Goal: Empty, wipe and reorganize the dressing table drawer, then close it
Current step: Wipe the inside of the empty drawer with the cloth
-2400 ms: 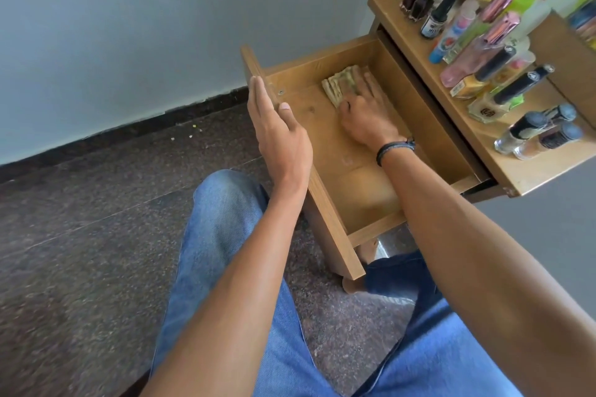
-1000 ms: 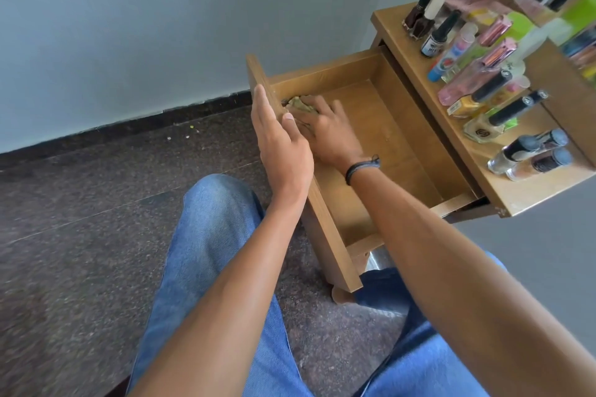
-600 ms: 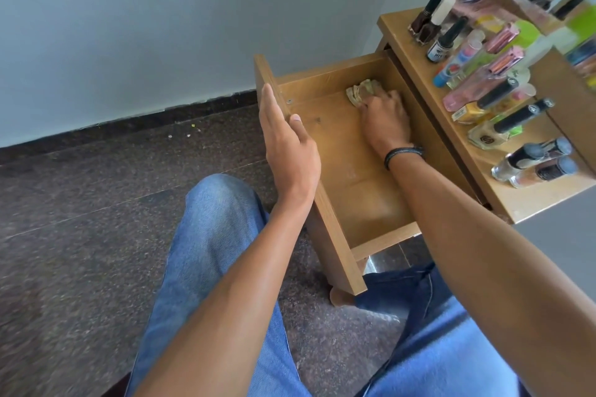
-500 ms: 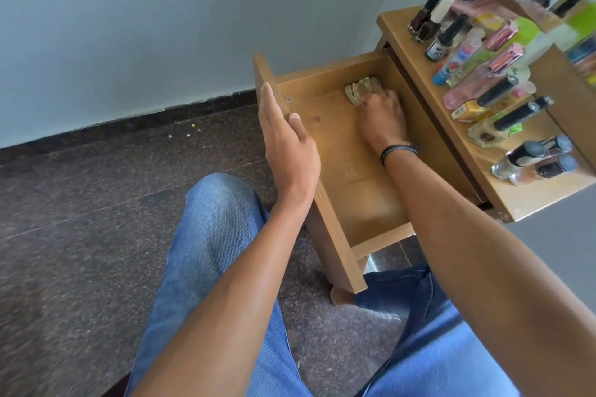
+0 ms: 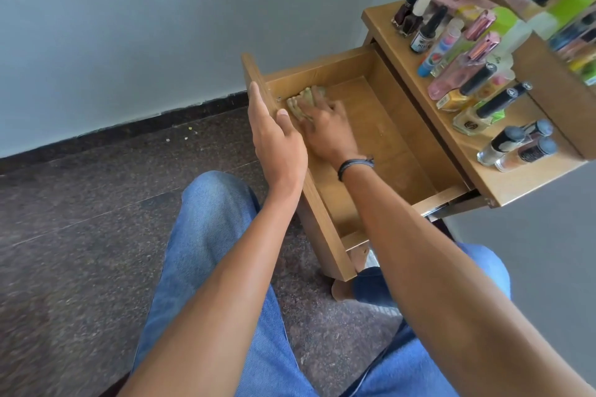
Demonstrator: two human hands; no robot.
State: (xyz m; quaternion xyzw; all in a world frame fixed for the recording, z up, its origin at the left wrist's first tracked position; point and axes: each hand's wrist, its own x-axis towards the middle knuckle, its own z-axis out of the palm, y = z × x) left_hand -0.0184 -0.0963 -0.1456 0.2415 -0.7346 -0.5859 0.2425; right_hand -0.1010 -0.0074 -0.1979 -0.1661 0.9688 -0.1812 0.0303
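Note:
The wooden drawer (image 5: 396, 138) is pulled out of the dressing table, and nothing lies in it but a crumpled greenish-beige cloth (image 5: 301, 101). My right hand (image 5: 325, 130) presses that cloth flat onto the drawer floor in the far left corner, fingers spread over it. My left hand (image 5: 274, 138) rests straight against the outside of the drawer's front panel (image 5: 317, 222), thumb over its top edge. A dark band circles my right wrist.
Several nail polish bottles and cosmetics (image 5: 467, 74) crowd the dressing table top (image 5: 529, 182) right of the drawer. A mirror frame (image 5: 554, 74) rises behind them. My knees in blue jeans (image 5: 206, 235) are below, over a dark speckled floor (image 5: 71, 219) by a pale wall.
My right hand slid the cloth from the drawer's far right corner back to the far left corner. My left hand stayed on the front panel.

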